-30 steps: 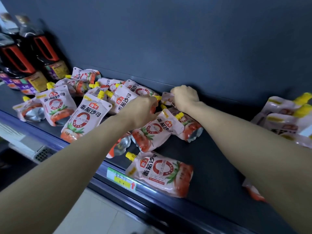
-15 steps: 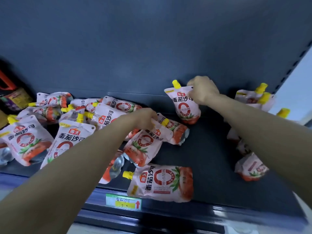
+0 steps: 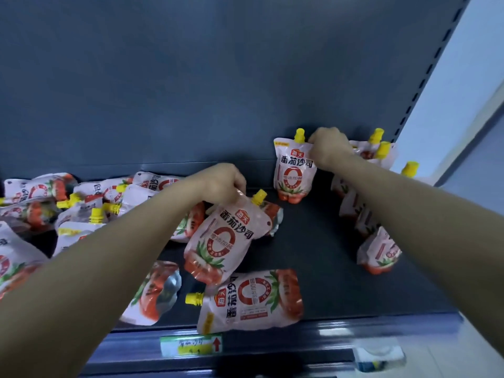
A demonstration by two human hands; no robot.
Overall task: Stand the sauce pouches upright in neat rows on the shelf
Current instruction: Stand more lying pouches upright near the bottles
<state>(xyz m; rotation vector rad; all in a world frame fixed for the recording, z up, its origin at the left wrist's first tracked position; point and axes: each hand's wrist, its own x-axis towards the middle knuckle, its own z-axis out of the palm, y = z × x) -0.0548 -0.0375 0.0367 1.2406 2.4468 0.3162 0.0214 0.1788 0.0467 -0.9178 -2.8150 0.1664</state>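
Since these pouches (image 3: 35, 186) are soft film bags with a spread base and a hard yellow cap, I judge them fairly light, floppy in the belly and a bit slick. My right hand (image 3: 328, 150) pinches the top corner of the upright pouch (image 3: 294, 173), just beside its cap (image 3: 300, 134). That pouch stands on its base at the back of the shelf (image 3: 321, 241). My left hand (image 3: 222, 182) has its fingers curled round the top edge of the tilted pouch (image 3: 222, 241), which leans cap-up to the right, its bottom over the flat pouch (image 3: 253, 298) at the shelf's front edge. Whether it hangs free or rests there I cannot tell. A heap (image 3: 81, 203) of pouches lies at the left. A row (image 3: 381, 150) of standing ones sits at the right, partly hidden behind my right forearm.

I think the best hold is the stiff sealed top next to the spout. Squeezing the belly would shift the sauce and let the film slide. The weight sits low, so a pouch should stand if I set the base flat and release gently. A lean or a nudge could topple it, so I would seat each one touching its neighbour.
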